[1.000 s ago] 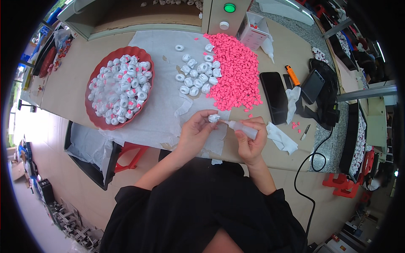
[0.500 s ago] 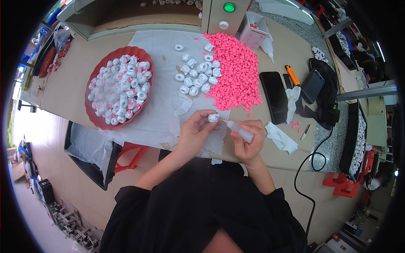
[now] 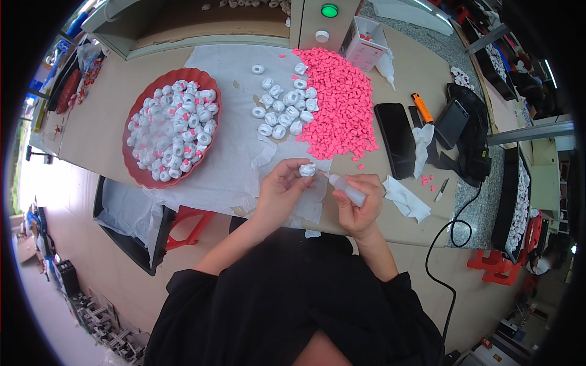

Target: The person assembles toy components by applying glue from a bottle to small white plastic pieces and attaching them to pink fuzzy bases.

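Between the thumb and fingers of my left hand [image 3: 282, 188] is a small round white piece [image 3: 307, 170] with dark markings. My right hand [image 3: 361, 204] grips a translucent squeeze bottle [image 3: 348, 190], its thin nozzle pointing left at the white piece; whether the tip touches cannot be made out. Beyond my hands, several loose white pieces [image 3: 279, 105] lie on white paper [image 3: 235, 155]. A wide heap of small pink pieces [image 3: 339, 104] borders them on the right. To the left stands a red scalloped bowl [image 3: 135, 168] full of white pieces, some carrying pink bits.
Right of the heap lie a black phone [image 3: 395, 140], an orange lighter [image 3: 422, 108], crumpled white tissue [image 3: 408, 200] and a small blade [image 3: 442, 190]. A box [image 3: 364, 46] and a cabinet with a green button [image 3: 329, 10] stand behind. A black cable [image 3: 432, 250] hangs off the right side.
Both hands keep nearly the same pose. The white piece appears turned slightly in my left fingers, and the view has shifted a little.
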`<state>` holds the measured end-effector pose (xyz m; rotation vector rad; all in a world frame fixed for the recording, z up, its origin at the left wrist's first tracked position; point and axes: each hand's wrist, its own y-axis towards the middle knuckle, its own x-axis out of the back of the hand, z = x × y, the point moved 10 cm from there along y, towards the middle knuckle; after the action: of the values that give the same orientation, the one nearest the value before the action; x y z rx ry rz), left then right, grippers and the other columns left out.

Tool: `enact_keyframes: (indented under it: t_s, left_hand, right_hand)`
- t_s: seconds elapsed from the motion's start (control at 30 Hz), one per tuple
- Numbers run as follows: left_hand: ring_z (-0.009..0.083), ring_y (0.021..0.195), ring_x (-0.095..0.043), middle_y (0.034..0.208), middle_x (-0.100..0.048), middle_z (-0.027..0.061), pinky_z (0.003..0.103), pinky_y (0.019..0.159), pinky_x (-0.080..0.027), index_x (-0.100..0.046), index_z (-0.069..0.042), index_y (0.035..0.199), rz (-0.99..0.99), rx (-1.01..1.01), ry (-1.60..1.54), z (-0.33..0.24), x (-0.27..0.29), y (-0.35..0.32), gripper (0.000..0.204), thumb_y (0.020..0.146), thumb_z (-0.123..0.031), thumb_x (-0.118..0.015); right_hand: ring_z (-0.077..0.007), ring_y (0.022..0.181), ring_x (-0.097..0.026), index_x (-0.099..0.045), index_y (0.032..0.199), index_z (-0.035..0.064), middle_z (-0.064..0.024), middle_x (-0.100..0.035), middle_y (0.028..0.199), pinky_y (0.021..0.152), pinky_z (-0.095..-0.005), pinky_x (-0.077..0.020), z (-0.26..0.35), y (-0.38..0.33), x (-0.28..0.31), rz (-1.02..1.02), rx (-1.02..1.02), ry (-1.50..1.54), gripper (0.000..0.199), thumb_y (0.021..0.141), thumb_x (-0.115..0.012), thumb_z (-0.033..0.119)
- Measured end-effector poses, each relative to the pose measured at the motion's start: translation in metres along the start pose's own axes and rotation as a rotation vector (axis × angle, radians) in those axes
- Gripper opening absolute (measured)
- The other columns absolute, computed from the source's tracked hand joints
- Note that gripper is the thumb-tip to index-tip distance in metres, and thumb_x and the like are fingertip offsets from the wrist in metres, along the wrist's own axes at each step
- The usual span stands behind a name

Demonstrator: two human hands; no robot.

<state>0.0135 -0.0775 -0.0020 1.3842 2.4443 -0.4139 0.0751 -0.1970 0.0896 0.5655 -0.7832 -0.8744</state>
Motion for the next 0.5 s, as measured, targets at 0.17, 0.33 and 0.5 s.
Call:
enact_keyframes:
  t_s: [0.17, 0.33, 0.5]
  left_hand:
    - [0.0110, 0.085, -0.053, 0.096, -0.052, 0.0067, 0.023, 0.076, -0.044, -0.044, 0.001, 0.107, -0.014, 0.008, 0.002, 0.0011, 0.0007, 0.0002, 0.026, 0.081, 0.005, -0.047]
    - [0.0110, 0.085, -0.052, 0.096, -0.052, 0.0063, 0.023, 0.077, -0.043, -0.044, 0.001, 0.106, -0.018, 0.001, 0.020, -0.0002, 0.0008, 0.0003, 0.025, 0.081, 0.005, -0.047]
    - [0.0110, 0.087, -0.052, 0.095, -0.053, 0.0058, 0.024, 0.077, -0.043, -0.044, 0.001, 0.107, -0.021, -0.015, 0.032, -0.0019, 0.0005, 0.0003, 0.025, 0.082, 0.005, -0.046]
  right_hand:
    - [-0.0243, 0.066, -0.052, -0.046, 0.092, 0.0006, -0.0142, -0.054, 0.081, 0.056, -0.0293, -0.0429, -0.0026, -0.0006, 0.0011, -0.008, -0.009, 0.021, 0.033, 0.067, -0.067, 0.005]
    - [-0.0243, 0.065, -0.052, -0.046, 0.091, 0.0003, -0.0145, -0.053, 0.080, 0.056, -0.0290, -0.0427, -0.0024, 0.0018, 0.0011, 0.005, -0.034, 0.014, 0.031, 0.068, -0.067, 0.006]
    - [-0.0237, 0.063, -0.051, -0.046, 0.090, -0.0003, -0.0145, -0.053, 0.079, 0.054, -0.0287, -0.0418, -0.0061, 0.0002, 0.0013, -0.003, -0.058, 0.042, 0.029, 0.069, -0.066, 0.006]
